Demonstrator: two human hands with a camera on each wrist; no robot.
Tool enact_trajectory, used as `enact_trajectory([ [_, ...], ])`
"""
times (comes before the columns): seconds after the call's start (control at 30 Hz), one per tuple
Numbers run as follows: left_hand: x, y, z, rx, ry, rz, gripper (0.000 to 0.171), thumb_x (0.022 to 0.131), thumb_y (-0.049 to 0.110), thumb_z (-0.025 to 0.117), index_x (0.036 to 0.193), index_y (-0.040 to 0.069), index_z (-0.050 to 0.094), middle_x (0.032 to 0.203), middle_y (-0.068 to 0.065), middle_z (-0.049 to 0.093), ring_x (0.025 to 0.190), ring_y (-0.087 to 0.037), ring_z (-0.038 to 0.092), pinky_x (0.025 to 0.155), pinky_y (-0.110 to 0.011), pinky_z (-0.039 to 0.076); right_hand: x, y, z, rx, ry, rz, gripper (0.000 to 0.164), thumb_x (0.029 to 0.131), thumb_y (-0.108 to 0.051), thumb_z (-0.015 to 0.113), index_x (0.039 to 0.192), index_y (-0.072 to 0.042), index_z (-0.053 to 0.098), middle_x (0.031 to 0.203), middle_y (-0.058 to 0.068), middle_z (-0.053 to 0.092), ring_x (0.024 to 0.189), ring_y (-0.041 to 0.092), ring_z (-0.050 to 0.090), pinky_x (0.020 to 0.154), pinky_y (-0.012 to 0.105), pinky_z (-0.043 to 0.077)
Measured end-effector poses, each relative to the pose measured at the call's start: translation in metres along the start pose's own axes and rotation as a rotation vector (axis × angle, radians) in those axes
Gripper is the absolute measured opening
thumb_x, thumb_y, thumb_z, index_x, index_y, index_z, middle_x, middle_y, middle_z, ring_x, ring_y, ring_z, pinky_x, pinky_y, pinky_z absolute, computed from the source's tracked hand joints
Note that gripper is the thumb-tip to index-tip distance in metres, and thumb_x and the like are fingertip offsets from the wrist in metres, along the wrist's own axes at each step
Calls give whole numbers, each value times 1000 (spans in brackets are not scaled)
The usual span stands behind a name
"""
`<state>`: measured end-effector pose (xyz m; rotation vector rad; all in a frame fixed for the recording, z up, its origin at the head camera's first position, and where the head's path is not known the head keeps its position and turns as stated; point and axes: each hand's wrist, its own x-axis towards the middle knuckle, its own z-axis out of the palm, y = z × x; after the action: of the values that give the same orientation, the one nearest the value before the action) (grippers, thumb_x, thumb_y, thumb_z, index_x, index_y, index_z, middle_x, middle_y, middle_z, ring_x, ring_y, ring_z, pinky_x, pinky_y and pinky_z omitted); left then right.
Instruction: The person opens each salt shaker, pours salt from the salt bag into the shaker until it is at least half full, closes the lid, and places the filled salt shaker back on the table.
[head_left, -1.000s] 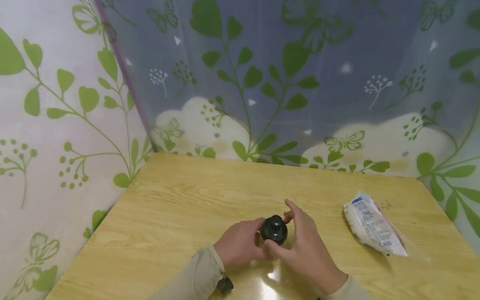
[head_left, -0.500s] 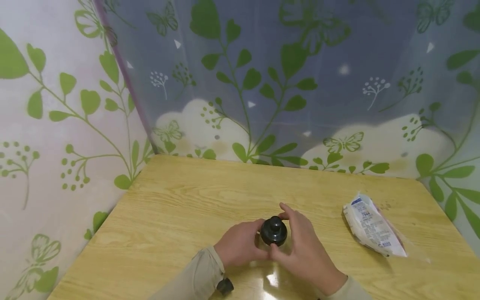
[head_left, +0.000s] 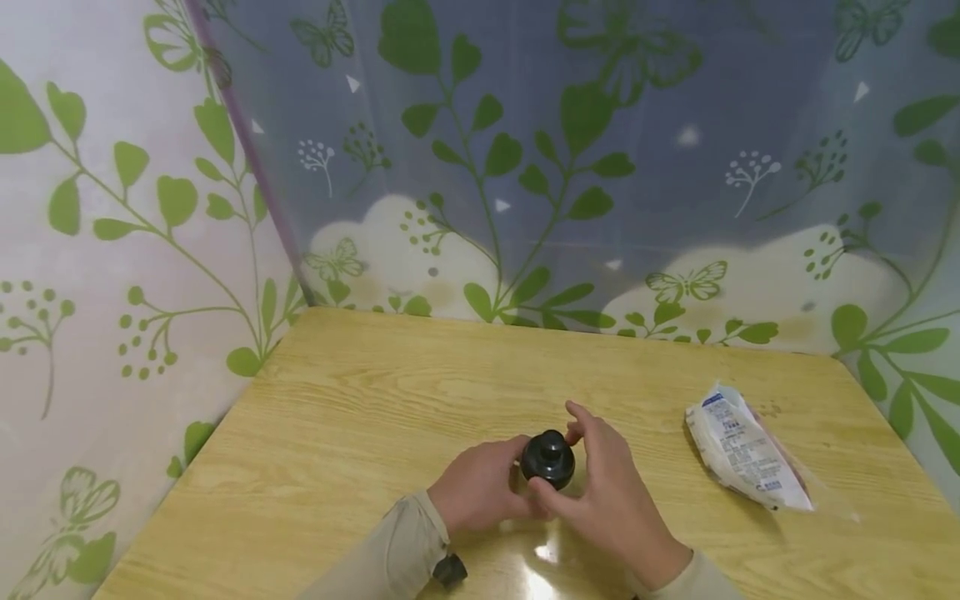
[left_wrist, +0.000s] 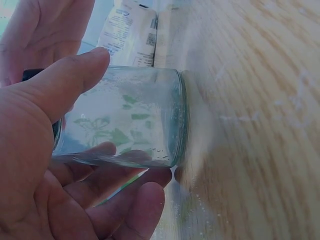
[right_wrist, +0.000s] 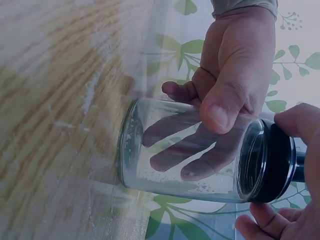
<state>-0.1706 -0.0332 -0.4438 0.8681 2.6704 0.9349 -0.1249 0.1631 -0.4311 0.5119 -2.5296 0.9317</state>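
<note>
Walls (head_left: 465, 167) leaf-printed: dark one at the far side, pale one to the left. Wood-grain desk (head_left: 375, 375) runs up to them.

Bag (head_left: 750, 454), pale and printed, lies on the right part of the desk, well apart from both hands. Contents cannot be made out.

Right hand (head_left: 611, 492) reaches in from the right, left hand (head_left: 476, 487) from the left; jar (left_wrist: 120, 110) sits between them, low in the head view. Clear glass, upright: long axis rises straight from the desk. Both wrist views show it sideways. Base meets the desk, or very nearly; cannot tell whether it bears full weight there.

Key relation: two grips, one above the other on the same upright axis. Left grip is the lower, curled round the glass, thumb on one side, fingers on the other; the fingers show through the wall in the right wrist view. Right grip is the upper, thumb and fingers pinching opposite edges of the lid (right_wrist: 277, 162), forefinger lifted away from the rim. Right hand is the nearer to the lid, left hand to the base.

Lid black and round, seated on the jar's mouth. Small dark thing (head_left: 450, 572) beside the left sleeve (head_left: 397, 533), partly hidden; cannot name it. Knob (head_left: 552, 444) at the lid's centre, between right thumb and fingers, apparently touched by neither.
</note>
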Motion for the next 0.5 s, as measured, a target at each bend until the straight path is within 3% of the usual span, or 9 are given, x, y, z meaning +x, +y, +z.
enact_trajectory([
  [0.17, 0, 0, -1, 0, 21, -4, 65, 75, 47, 88, 130, 21, 65, 96, 13, 70, 78, -2, 59, 74, -26, 50, 1, -1, 0, 8, -2, -22, 89, 78, -25, 83, 150, 1, 40, 115, 9, 61, 113, 34, 57, 99, 57, 45],
  [0.33, 0, 0, 0, 11, 11, -8, 57, 76, 46, 88, 122, 21, 66, 93, 14, 68, 77, -3, 58, 74, -26, 49, -1, -2, 1, 21, -28, -17, 88, 75, -18, 80, 151, -1, 38, 121, 11, 61, 118, 34, 57, 101, 59, 45],
  [0.5, 0, 0, 1, 21, 9, 11, 52, 79, 44, 84, 121, 21, 65, 93, 13, 68, 77, -3, 58, 73, -26, 49, -3, -1, 1, 4, -54, -2, 93, 80, -27, 81, 156, -4, 33, 129, 11, 60, 125, 34, 54, 104, 62, 42],
])
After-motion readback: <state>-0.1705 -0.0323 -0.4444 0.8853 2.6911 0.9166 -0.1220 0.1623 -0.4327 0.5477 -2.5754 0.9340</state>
